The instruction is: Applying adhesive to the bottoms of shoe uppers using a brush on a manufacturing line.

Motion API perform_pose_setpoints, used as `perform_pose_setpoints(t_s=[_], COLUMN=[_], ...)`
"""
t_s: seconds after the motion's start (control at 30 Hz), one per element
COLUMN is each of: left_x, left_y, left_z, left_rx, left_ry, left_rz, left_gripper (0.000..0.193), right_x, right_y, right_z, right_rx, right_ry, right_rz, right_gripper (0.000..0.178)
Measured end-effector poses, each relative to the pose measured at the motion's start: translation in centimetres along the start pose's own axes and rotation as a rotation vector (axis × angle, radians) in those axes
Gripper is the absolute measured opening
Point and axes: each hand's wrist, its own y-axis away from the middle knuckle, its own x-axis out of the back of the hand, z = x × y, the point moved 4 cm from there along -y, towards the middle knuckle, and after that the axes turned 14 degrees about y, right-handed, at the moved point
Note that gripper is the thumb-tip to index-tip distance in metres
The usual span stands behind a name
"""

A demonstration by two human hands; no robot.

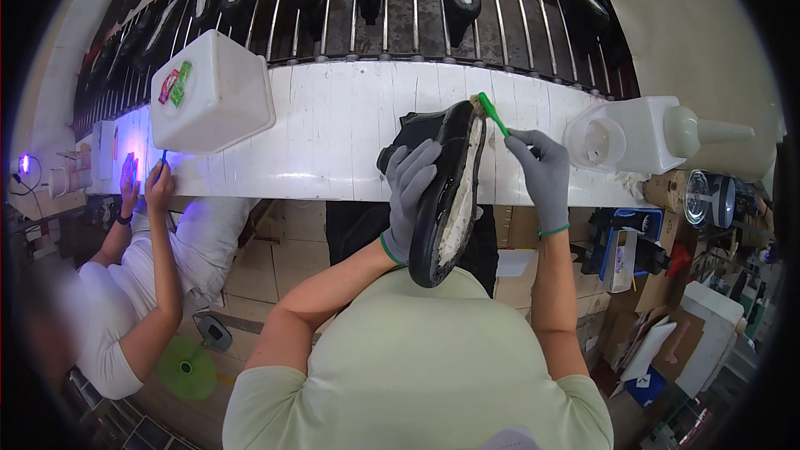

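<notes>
My left hand [410, 187], in a grey glove, is wrapped round the side of a glossy black shoe [452, 158]. The shoe is tilted, one end toward me and the other over the white table, with its pale whitish underside turned to the right. In my gloved right hand [543, 171] is a small green-handled brush [493, 114], gripped by its handle. Its bristle end meets the far end of the shoe, at the edge of the underside.
Beyond the white bench [333, 125] runs a rack of metal rollers [414, 8] carrying several black shoes. A white plastic tub [212, 100] stands left. A white spouted container [642, 129] lies right. At far left, a co-worker's hands [142, 183] are beside a purple light.
</notes>
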Motion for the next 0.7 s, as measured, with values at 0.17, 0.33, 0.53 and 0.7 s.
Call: perform_pose_setpoints(t_s=[0.17,0.33,0.53,0.7], left_x=[0.2,0.3,0.6,1.1], left_y=[0.0,-0.1,-0.5,-1.1], left_z=[-0.3,-0.2,-0.3,-0.3], left_rx=[-0.003,0.017,0.037,0.043], left_ry=[0.004,0.019,0.08,0.074], left_rz=[-0.015,-0.014,0.007,0.004], left_gripper=[0.08,0.072,0.064,0.059], right_x=[1.0,1.5,2.3,3.1], right_y=[-0.3,1.7,5.1,6.4], right_z=[-0.4,-1.0,-3.3,-5.5], right_rx=[0.035,-0.035,0.026,0.153], right_ry=[0.014,-0.105,-0.251,-0.212], right_rz=[-0.058,-0.312,-0.362,-0.362], right_gripper=[0.019,0.014,0.019,0.024])
